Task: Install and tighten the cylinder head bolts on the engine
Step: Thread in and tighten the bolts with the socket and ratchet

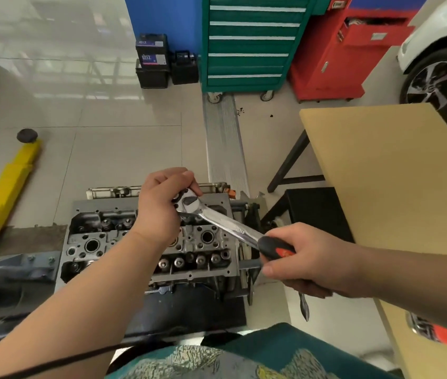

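The left hand (pixel 159 207) is pinching the ratchet wrench (pixel 218 222) head down over the cylinder head (pixel 206 242), while the right hand (pixel 303 259) is wrapping the handle, the wrench's long axis running from head down-right toward that grip.

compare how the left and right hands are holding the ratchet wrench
The left hand curls over the head of the ratchet wrench, above the cylinder head; the right hand wraps the black and red handle, out past the engine's right edge. The left hand sits farther from the camera, the right hand nearer. The left hand's back faces the camera; the right hand shows its thumb side. Both grip the same wrench.
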`<state>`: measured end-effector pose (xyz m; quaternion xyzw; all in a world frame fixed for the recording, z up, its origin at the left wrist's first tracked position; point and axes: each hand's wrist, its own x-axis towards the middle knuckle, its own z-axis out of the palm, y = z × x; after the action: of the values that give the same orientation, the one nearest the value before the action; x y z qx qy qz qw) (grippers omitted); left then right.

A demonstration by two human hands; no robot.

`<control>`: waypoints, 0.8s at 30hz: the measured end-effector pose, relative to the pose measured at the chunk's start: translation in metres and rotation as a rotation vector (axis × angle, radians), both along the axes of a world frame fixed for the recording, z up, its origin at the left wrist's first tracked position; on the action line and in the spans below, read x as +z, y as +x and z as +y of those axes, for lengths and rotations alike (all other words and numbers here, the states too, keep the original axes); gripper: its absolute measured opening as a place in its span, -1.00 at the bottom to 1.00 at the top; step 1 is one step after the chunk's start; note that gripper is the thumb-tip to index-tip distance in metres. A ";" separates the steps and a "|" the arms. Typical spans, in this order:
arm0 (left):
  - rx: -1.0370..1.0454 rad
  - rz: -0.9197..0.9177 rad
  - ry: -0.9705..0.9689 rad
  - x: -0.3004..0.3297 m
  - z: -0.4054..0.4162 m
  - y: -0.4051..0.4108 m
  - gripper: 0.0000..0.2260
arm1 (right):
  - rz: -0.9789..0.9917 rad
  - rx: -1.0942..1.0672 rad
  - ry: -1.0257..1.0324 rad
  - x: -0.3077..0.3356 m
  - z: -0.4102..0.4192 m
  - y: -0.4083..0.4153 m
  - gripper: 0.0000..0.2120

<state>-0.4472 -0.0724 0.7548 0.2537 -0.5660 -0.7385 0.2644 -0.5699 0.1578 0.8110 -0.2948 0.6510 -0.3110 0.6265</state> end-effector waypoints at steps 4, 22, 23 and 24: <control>-0.106 -0.044 0.040 0.000 -0.009 0.002 -0.71 | 0.066 0.055 0.028 0.009 -0.005 -0.006 -0.92; -0.150 0.021 0.035 0.038 0.013 -0.051 -0.76 | 0.467 0.028 -0.193 0.066 0.017 -0.077 -0.78; -0.163 0.013 0.087 0.033 0.018 -0.053 -0.78 | 0.464 0.028 -0.184 0.061 0.023 -0.078 -0.80; -0.159 0.001 0.128 0.028 0.022 -0.055 -0.76 | 0.459 0.029 -0.178 0.054 0.027 -0.079 -0.82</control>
<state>-0.5027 -0.0500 0.7827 0.2243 -0.5357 -0.7919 0.1885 -0.6491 0.1852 0.8655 -0.4210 0.7422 -0.2829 0.4380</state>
